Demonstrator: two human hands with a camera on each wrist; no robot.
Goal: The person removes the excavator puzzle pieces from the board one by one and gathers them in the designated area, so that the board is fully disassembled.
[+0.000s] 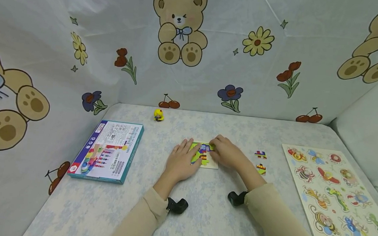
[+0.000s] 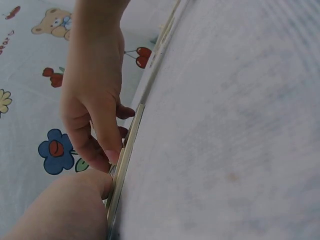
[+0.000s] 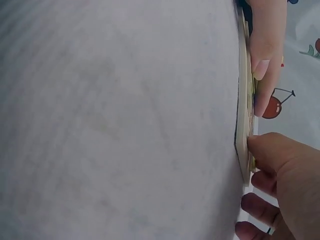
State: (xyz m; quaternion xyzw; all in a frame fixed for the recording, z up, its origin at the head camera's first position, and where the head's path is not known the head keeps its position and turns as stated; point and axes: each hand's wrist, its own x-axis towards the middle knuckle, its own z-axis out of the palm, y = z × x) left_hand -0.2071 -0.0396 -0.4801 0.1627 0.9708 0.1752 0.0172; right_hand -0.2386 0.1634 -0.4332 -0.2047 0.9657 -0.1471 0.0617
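Note:
In the head view, a small jigsaw puzzle board point(image 1: 212, 165) with a yellow-green and purple picture lies mid-table. My left hand point(image 1: 181, 162) rests on its left part, fingers spread and fairly straight, covering some of the picture. At the upper right corner, my right hand point(image 1: 228, 153) pinches a purple puzzle piece point(image 1: 210, 148) against the board with bent fingers; most of that piece is hidden. The right wrist view shows the right thumb point(image 3: 270, 150) at the edge of the pale wooden board point(image 3: 242, 120). Two loose puzzle pieces point(image 1: 261, 154) lie right of the right hand.
A flat blue-edged box point(image 1: 111, 152) lies on the left. Behind the puzzle stands a small yellow-haired figurine point(image 1: 158, 115). A large board with insect pictures point(image 1: 336, 192) covers the right side of the table. A printed cloth point(image 1: 215, 42) hangs along the back.

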